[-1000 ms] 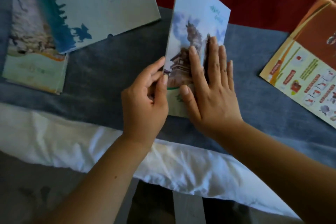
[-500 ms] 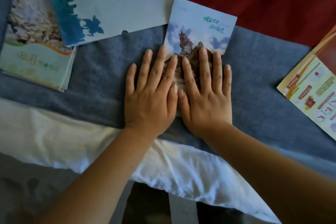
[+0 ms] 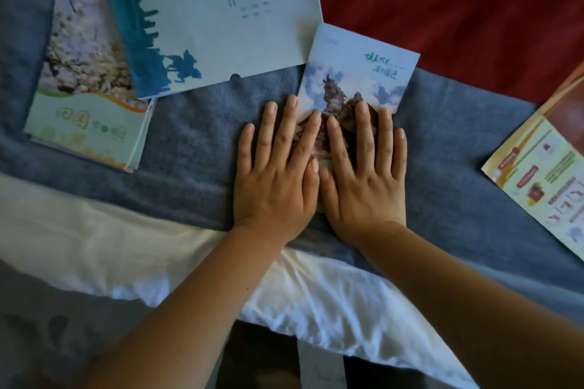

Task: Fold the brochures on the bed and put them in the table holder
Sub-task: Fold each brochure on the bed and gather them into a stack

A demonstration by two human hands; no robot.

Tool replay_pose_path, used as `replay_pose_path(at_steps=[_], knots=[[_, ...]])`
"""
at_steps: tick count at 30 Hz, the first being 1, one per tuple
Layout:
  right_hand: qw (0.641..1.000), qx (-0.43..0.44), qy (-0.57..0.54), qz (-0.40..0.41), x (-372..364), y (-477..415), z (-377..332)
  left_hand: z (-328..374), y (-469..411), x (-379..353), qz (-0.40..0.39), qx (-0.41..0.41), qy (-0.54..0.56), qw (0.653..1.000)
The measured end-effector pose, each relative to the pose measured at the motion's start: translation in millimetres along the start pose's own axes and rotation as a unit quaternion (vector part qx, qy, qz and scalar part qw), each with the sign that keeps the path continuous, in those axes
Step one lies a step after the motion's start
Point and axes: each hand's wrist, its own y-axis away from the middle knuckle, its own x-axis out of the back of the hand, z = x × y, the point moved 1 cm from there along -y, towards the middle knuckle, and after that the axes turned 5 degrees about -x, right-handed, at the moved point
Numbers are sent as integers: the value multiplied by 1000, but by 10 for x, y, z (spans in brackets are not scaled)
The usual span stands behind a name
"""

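Note:
A folded brochure with a statue picture [image 3: 357, 69] lies flat on the grey blanket [image 3: 196, 136]. Both my hands press it down side by side with straight, spread fingers. My left hand [image 3: 278, 174] covers its left edge and partly rests on the blanket. My right hand [image 3: 363, 174] lies over its lower half. A pale brochure with a teal silhouette [image 3: 215, 19] lies at the upper left, overlapping a green and blossom-print brochure [image 3: 85, 95]. An orange and yellow leaflet [image 3: 543, 164] lies at the right edge. The table holder is not in view.
A red cover [image 3: 442, 9] lies beyond the blanket at the top. A white sheet [image 3: 126, 246] hangs over the bed's near edge under my forearms. Dark floor shows below it.
My left hand let go of the brochure's edge and laid flat beside my right hand. The raised brochure panel has been pressed down flat. Over the last half second both hands stay put.

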Motion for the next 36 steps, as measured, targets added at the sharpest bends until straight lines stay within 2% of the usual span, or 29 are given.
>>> replay_pose_path(at_steps=[2,4,7,10,15,18,23,29,36], knots=[[999,-3,-51,14,63,73,28,-19,29,62,9,-4,38,999],[994,-42,-98,31,113,145,42,-41,56,146,10,-8,90,996],[991,-85,-103,25,144,168,-16,-47,58,279,13,3,151,988],[994,-36,-99,22,173,117,-123,-80,42,409,32,31,196,980],[994,22,-108,-14,193,-47,-503,-441,115,694,108,61,251,960],[988,88,-124,-19,180,-231,-925,-864,209,875,145,81,252,953],[983,155,-93,16,145,-650,-1573,-1664,326,1119,123,150,199,961],[994,109,-22,-1,133,-1035,-1719,-2275,295,1176,106,177,182,961],[997,50,48,-20,199,-1188,-1559,-2377,132,1054,60,198,191,960]])
